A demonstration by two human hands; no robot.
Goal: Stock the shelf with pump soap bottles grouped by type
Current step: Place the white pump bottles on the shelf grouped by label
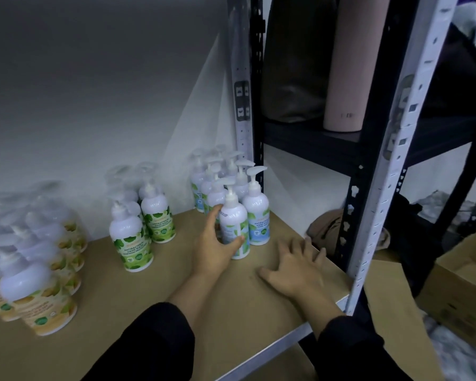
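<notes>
Left hand (217, 243) grips white blue-labelled plastic pump bottle (234, 226) near shelf's (176, 292) right edge, right hand (294, 268) flat; neighbours may topple.

Dim, cool light; motion blur at left bottles (30, 273); edges bowed.

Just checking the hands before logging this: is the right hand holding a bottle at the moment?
No, the right hand lies flat and open on the shelf board; only the left hand grips a blue-label bottle.
</notes>
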